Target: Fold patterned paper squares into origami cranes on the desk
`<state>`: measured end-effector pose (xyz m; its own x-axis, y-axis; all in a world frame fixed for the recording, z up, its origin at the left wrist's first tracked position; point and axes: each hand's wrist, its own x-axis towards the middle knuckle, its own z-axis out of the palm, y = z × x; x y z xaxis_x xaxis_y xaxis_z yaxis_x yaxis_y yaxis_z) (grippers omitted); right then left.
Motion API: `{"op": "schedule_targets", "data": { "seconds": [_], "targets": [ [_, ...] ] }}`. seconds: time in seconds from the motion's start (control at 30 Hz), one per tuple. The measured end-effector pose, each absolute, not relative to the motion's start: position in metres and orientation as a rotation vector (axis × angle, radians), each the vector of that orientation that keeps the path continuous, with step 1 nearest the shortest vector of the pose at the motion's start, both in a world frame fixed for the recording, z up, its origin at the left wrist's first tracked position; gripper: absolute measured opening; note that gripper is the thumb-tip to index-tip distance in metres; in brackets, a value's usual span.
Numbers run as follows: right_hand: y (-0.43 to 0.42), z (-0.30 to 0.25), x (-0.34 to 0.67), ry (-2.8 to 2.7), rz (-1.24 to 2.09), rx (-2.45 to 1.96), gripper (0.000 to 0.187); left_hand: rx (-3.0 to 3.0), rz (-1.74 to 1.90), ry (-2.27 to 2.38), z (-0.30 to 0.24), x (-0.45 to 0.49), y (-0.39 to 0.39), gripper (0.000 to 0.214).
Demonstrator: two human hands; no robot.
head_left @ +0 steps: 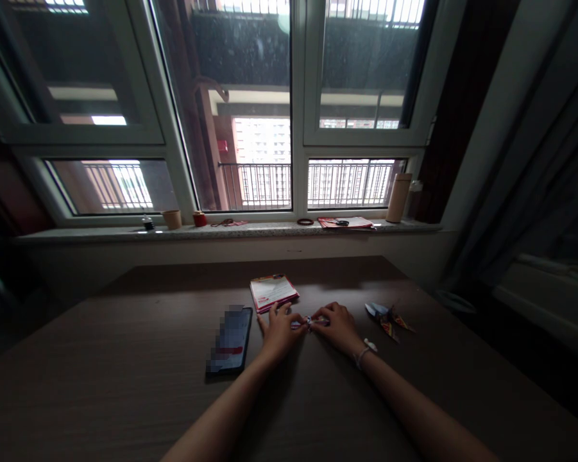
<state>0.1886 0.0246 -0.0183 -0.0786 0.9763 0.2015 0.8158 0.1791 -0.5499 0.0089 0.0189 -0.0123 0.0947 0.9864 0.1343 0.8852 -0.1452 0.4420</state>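
A person sat or stood at a brown counter [125, 366], both forearms stretched forward over it. The left hand [280, 328] and the right hand [337, 326] met near the middle, with the small patterned piece [309, 323] between them, low over the counter; whether it touched the surface could not be told. The fingers of the left hand pinched its left end, thumb and forefinger drawn together, while the other fingers were spread and bent toward the stack of paper [274, 290] just beyond. The fingers of the right hand pinched the right end, the rest curled close behind. The piece was too small and too shaded for its folds to be made out.

A pale bracelet [360, 357] circled the right wrist. To the left of the left hand lay a dark phone [233, 343], its screen partly pixelated. To the right of the right hand, well apart from the patterned piece, lay some pointed, colourful folded shapes [389, 319].

Behind the counter, a stone windowsill [269, 230] carried a paper cup [172, 220], a dark ring [305, 222], and a tall tan bottle [399, 199] near its right end.
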Motion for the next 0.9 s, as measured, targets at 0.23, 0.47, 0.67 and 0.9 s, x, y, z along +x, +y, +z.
{"op": "schedule_targets", "data": {
  "seconds": [0.23,0.47,0.67,0.9],
  "targets": [
    [0.028,-0.016,0.187,-1.948,0.426,-1.699,0.023,2.099,0.58,1.875,-0.009,0.01,0.021,0.017],
    [0.029,-0.013,0.189,-1.961,0.489,-1.715,0.024,2.046,0.489,1.855,-0.006,0.004,0.025,0.019],
    [0.032,-0.014,0.195,-1.993,0.522,-1.716,0.027,2.065,0.428,1.838,-0.007,-0.001,0.027,0.022],
    [0.034,-0.015,0.199,-2.036,0.531,-1.695,0.03,2.099,0.429,1.819,-0.007,-0.004,0.019,0.027]
  ]
}}
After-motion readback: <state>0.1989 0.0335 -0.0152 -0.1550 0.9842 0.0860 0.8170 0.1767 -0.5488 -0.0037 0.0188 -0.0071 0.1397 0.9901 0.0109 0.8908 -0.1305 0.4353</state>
